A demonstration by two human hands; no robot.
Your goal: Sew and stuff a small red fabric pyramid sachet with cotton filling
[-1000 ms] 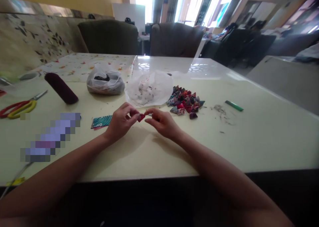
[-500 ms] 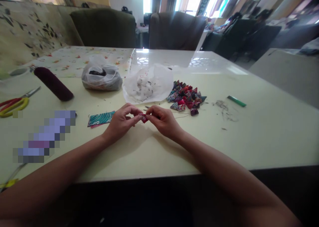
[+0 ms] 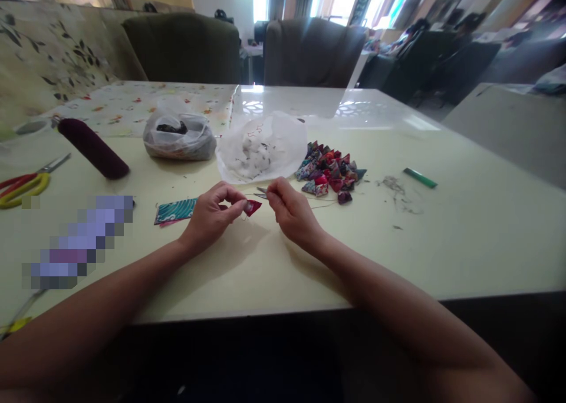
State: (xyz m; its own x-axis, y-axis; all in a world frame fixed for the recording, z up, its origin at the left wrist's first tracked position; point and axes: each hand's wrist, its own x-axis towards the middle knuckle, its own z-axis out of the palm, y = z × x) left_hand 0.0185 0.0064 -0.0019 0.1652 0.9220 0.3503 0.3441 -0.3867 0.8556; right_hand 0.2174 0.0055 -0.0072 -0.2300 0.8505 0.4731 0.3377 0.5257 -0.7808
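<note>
My left hand (image 3: 215, 211) pinches a small red fabric piece (image 3: 253, 207), folded to a point, between thumb and forefinger. A whitish patch shows on the piece by the fingertips, and a thin thread hangs below it. My right hand (image 3: 289, 208) is closed in a pinch just to the right, apart from the piece; what its fingertips hold, if anything, is too small to make out. Two pointed metal blades (image 3: 260, 193) show by the right fingertips, their other end hidden behind the hand. Beside my left hand lies a teal wave-patterned cloth strip (image 3: 175, 211) over a pinkish one.
Behind the hands lie white stuffing on a plastic sheet (image 3: 292, 141), a filled plastic bag (image 3: 179, 141) and a heap of colourful fabric triangles (image 3: 331, 170). Scissors (image 3: 30, 182) and a dark red cylinder (image 3: 94, 148) lie left; a green object (image 3: 420, 177) and thread scraps (image 3: 398, 194) right.
My right hand has let go of the red piece and moved slightly right and up. The piece stays in my left hand, now showing its point, and the metal blades are more visible.
</note>
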